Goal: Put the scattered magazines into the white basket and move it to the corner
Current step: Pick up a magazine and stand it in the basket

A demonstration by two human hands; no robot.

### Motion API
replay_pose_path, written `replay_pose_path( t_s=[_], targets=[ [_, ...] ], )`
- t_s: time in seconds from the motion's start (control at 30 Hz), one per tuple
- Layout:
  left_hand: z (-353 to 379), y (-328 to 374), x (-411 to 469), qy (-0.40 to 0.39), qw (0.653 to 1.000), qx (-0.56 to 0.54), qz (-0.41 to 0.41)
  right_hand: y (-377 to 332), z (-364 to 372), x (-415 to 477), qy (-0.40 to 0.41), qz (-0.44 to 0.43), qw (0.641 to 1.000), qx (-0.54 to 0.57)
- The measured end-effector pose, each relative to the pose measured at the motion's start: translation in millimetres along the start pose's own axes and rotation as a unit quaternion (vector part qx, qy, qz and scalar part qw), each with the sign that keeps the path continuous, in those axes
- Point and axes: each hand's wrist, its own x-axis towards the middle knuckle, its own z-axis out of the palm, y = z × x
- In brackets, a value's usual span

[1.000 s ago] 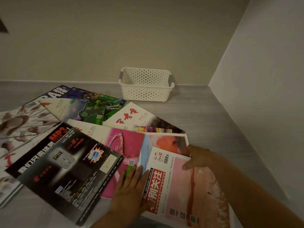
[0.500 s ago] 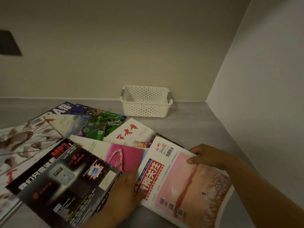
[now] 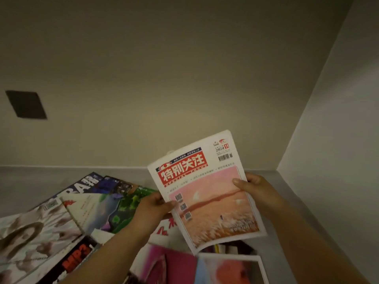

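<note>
Progress looks slight: both hands, left hand [image 3: 152,203] and right hand [image 3: 253,186], pinch one pink magazine [image 3: 207,193] aloft; other magazines [image 3: 61,218] lie scattered, basket unseen.

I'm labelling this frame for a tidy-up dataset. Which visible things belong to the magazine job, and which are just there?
Part of the job:
- pink-cover magazine, held up by left hand and right hand
- scattered magazines on the floor
- white basket: hidden behind the held magazine

Just there:
- dark wall panel
- grey floor
</note>
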Motion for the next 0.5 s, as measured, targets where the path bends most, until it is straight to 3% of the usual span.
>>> replay_pose_path(
  t_s=[0.13,0.27,0.37,0.5],
  targets=[
    [-3.8,46.2,51.8,0.021,0.995,0.06,0.07,-32.2,1.3,53.4,0.061,-0.026,0.998,0.012],
    [-9.6,90.2,105.6,0.03,0.987,0.078,0.138,-68.0,-4.0,102.3,0.062,-0.049,0.996,-0.041],
    [-8.7,101.5,137.1,0.048,0.983,0.078,0.159,-75.2,-1.7,128.3,0.097,-0.07,0.992,-0.047],
    [-3.9,92.3,170.5,0.09,0.981,0.088,0.149,-52.1,14.2,153.5,0.142,-0.037,0.989,-0.019]
  ],
)
